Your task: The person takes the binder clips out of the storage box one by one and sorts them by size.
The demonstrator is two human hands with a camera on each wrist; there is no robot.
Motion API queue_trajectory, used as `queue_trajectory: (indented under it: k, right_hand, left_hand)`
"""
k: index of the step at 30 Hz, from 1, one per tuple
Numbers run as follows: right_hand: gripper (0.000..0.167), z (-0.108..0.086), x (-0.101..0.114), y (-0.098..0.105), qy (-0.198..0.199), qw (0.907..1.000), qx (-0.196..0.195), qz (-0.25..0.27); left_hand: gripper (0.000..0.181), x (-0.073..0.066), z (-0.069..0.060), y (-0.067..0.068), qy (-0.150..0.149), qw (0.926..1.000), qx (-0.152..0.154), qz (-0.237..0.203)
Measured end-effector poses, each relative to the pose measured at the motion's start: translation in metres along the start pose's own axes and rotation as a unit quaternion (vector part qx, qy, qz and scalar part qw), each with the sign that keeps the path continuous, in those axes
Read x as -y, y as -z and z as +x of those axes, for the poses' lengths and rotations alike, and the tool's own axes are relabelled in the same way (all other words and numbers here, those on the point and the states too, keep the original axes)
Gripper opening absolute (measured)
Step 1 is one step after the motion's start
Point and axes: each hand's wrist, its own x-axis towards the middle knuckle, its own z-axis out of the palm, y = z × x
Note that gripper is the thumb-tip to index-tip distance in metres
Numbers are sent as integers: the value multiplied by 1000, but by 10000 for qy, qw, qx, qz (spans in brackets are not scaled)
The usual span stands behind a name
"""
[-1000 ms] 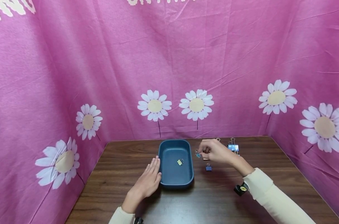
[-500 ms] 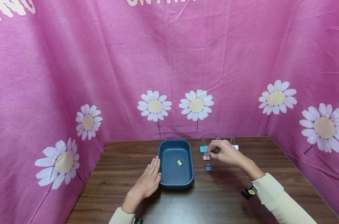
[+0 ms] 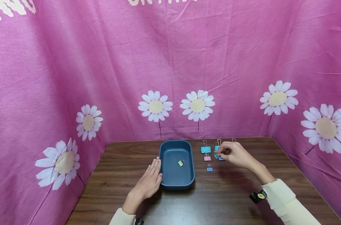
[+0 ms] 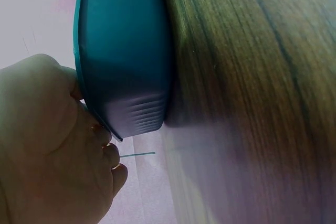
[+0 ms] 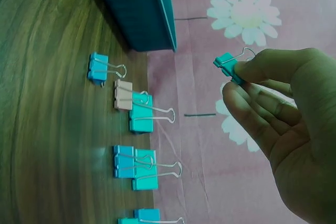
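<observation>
Thumb and fingers of my right hand (image 3: 236, 153) pinch a small teal binder clip (image 5: 227, 65), held above the table near other clips. Below and left of that hand in the head view stand a larger teal clip (image 3: 206, 150), a pink clip (image 3: 207, 158) and a small blue clip (image 3: 209, 169). Another teal clip (image 5: 146, 174) and a blue clip (image 5: 124, 162) are partly behind the hand in the head view. My left hand (image 3: 148, 178), fingers straight, rests against the left side of a dark blue tray (image 3: 162, 156). Inside the tray lies a yellow patterned clip (image 3: 180, 163).
The brown wooden table (image 3: 117, 175) is bordered by a pink cloth (image 3: 170, 68) printed with daisies on the back and both sides. Further clips (image 5: 147, 215) stand at the right end of the group, mostly hidden by the right hand in the head view.
My right hand has moved rightward, away from the tray, carrying the small teal clip past the pink one. The left hand and tray have stayed put.
</observation>
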Motion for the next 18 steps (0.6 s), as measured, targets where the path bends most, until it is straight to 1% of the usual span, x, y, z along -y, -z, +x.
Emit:
queue_trajectory:
  k: [6, 12, 18]
  right_hand:
    - [24, -9, -6, 3, -154, 9998, -108, 2]
    - [20, -17, -11, 3, -274, 9994, -193, 32]
    - [23, -26, -18, 2, -495, 9986, -173, 2]
  left_hand:
    - [62, 1, 1, -1, 50, 10000, 33, -3]
    - [62, 0, 0, 0, 22, 10000, 11, -45]
    - [61, 0, -1, 0, -46, 10000, -59, -42]
